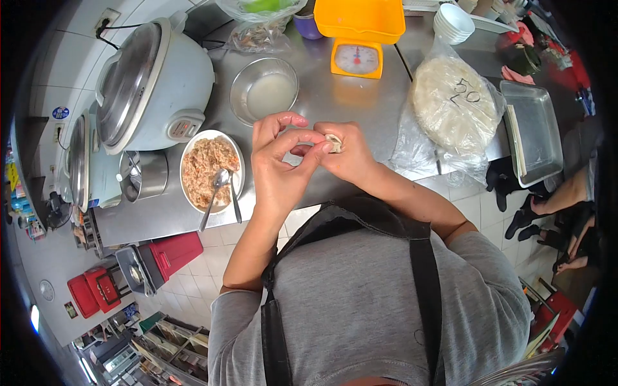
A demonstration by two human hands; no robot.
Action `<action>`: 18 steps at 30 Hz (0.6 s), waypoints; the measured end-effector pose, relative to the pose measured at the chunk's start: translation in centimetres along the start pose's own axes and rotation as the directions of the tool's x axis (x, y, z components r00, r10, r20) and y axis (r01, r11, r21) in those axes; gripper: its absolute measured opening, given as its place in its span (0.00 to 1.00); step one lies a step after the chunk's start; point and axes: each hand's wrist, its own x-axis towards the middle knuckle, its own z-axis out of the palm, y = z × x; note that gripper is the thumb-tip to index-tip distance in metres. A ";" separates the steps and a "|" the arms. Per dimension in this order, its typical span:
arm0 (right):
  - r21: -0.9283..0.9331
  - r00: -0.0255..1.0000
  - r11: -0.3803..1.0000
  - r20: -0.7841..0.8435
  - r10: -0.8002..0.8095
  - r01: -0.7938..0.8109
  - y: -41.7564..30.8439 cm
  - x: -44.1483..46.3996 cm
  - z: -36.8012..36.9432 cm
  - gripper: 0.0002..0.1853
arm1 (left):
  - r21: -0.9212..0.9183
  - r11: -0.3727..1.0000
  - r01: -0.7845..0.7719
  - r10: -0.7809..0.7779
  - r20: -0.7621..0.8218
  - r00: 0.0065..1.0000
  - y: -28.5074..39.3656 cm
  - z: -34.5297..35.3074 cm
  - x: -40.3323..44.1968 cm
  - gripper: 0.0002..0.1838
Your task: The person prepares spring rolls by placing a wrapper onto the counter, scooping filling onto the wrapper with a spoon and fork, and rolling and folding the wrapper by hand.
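Observation:
Between my hands, above the front of the steel counter (309,77), is a small pale dumpling (333,144). My left hand (281,147) pinches its left edge with thumb and index finger, while the other fingers curl above. Closed around the dumpling's right side is my right hand (351,153), which partly hides it. To the left stands a white bowl (239,149) of minced meat filling (203,161), with two spoons (220,180) resting in it. Behind my left hand sits a metal bowl (235,90) holding cloudy whitish liquid.
A large rice cooker (187,83) and a metal pot (154,177) stand at the left. At the back is a yellow scale (357,59). Right of my hands lies a plastic bag of round white wrappers (454,106), marked 50, near a metal tray (537,128). People's legs show far right.

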 end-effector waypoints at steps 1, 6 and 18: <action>-0.007 1.000 1.000 0.006 0.006 -0.006 -0.1 0.1 0.2 0.09 | -0.014 1.000 0.013 -0.013 0.012 1.000 0.1 -0.3 0.2 0.11; -0.073 1.000 0.997 0.003 0.000 0.000 -0.6 0.7 1.6 0.05 | 0.108 0.990 -0.088 0.080 0.075 0.994 -0.2 -1.8 1.0 0.09; -0.114 0.998 0.993 -0.048 -0.027 0.021 0.7 0.3 0.1 0.06 | 0.360 0.828 -0.430 0.369 0.227 0.901 1.1 -0.7 1.8 0.09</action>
